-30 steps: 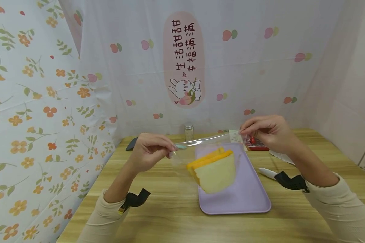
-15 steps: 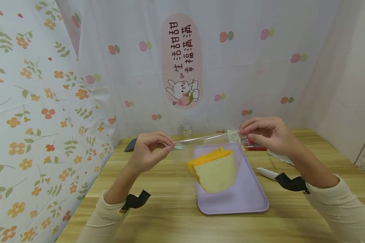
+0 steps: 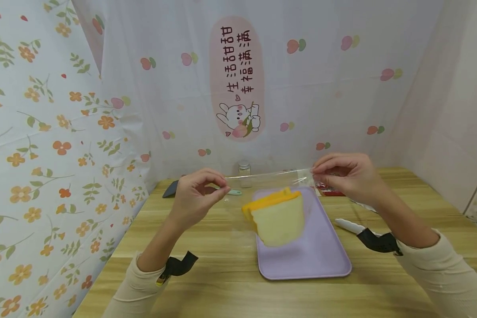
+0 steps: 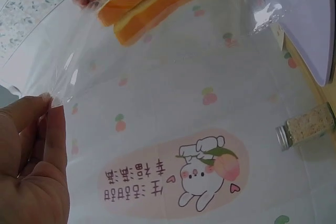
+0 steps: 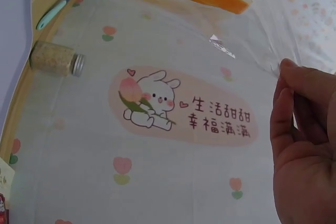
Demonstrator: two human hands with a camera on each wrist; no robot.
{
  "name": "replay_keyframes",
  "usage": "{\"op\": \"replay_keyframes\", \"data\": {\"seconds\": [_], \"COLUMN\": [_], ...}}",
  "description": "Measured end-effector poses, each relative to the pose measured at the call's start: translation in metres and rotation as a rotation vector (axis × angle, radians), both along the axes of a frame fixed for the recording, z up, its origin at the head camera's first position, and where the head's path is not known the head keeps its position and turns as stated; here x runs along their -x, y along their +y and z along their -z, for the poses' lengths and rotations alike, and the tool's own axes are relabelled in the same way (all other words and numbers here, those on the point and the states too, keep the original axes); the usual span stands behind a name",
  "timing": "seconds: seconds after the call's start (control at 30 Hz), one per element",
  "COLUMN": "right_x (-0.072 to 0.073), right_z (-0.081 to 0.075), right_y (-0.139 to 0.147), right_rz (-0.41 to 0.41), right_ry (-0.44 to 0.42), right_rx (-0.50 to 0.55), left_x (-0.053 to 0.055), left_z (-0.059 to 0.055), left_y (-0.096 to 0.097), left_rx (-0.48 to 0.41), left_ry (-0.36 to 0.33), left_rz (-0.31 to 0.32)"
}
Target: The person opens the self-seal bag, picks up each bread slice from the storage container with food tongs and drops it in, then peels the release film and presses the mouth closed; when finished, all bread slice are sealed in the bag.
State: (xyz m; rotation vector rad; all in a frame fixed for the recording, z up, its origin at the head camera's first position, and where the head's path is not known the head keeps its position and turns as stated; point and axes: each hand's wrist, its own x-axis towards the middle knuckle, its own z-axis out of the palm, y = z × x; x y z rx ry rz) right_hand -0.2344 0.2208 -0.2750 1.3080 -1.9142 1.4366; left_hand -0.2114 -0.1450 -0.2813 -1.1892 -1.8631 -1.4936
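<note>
In the head view, a clear plastic bag hangs stretched between both hands, with bread slices inside it. The slices have orange-yellow crusts and are tilted, held above a lilac tray. My left hand pinches one upper corner of the bag between thumb and fingers. At the opposite corner, my right hand pinches the film the same way. From the left wrist, the crust edges of the bread show through the plastic. The right wrist view shows the right fingertips on the bunched film.
Behind the bag stands a glass jar with a metal lid. A utensil's light green handle and a dark flat piece lie near it. A red packet and a white-handled item are on the right.
The bag and bread have risen slightly and shifted a little left. The bag's top edge has lifted on the left side. Both hands keep their pinch.
</note>
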Motion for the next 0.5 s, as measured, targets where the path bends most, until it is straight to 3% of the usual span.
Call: {"op": "replay_keyframes", "data": {"seconds": [0.27,0.4,0.5], "right_x": [0.002,0.005,0.007], "right_z": [0.0,-0.004,-0.008], "right_y": [-0.003,-0.008,-0.017], "right_rz": [0.054,0.085,0.093], "right_ry": [0.02,0.025,-0.026], "right_rx": [-0.05,-0.15,-0.272], "left_x": [0.003,0.005,0.005], "left_z": [0.0,-0.004,-0.005], "left_y": [0.005,0.011,0.015], "left_rx": [-0.124,-0.207,-0.195], "left_ry": [-0.001,-0.003,0.004], "left_rz": [-0.01,0.014,0.024]}}
